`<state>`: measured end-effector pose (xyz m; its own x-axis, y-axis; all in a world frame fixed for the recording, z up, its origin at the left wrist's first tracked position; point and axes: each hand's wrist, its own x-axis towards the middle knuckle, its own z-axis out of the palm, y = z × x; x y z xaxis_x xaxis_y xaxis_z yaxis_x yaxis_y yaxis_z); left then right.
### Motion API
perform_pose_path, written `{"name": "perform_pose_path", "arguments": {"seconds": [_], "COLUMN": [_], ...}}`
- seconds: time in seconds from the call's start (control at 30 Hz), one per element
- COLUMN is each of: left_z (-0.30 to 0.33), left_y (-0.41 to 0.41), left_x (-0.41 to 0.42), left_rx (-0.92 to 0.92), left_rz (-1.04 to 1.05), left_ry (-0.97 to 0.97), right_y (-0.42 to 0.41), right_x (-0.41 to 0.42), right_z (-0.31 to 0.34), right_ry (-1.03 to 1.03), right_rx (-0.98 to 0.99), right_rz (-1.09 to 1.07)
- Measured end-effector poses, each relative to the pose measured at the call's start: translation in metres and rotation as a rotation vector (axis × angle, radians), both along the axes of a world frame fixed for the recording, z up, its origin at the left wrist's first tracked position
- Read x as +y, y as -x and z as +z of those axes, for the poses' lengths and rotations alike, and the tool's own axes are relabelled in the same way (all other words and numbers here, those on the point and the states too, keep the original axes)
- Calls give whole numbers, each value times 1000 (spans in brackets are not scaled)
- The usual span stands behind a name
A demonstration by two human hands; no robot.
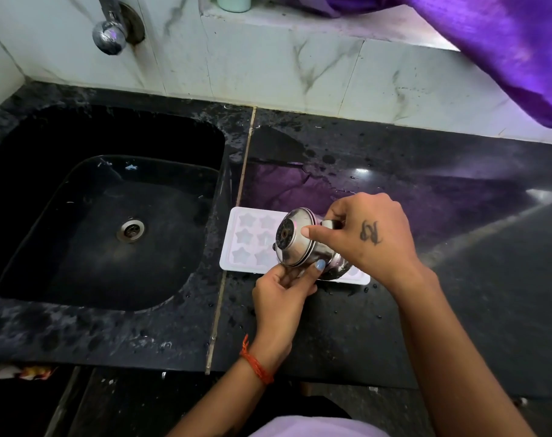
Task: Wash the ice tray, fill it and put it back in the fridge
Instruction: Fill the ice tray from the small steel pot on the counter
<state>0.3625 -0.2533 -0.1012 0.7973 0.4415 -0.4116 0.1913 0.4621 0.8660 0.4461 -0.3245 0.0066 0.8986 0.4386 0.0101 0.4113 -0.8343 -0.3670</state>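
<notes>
Ice tray (251, 239), white with star-shaped cells, lies flat on the wet black surface (347, 326) just right of the sink (110, 216). Steel vessel (299, 242) tipped on its side over the tray's right half. Right hand (366, 238) curled round the vessel's far end, forefinger laid on its round face; left hand (284, 294) pinches the lower rim, thumb up against it. Step in hand looks like filling: tilt slowly, aim cell by cell, keep the tray level. No stream of water visible. Tray's right cells hidden behind the vessel and hands; fill level in the left cells unclear. Tap (109, 34) cut off at top.
</notes>
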Motion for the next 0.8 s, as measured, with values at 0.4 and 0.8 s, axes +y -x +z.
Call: {"name": "perform_pose_path", "arguments": {"seconds": [0.4,0.8], "left_z": [0,1], "left_y": [-1,-9], "left_x": [-2,-9], "left_rx": [-19,-5], "left_rz": [13,-34], "left_ry": [-71,-316], "right_y": [-4,-15], "right_x": [-5,-31], "right_z": [-2,-3], "right_ry": [-18,-143], "right_rx": [-7,98], "right_rz": [2,-99]}}
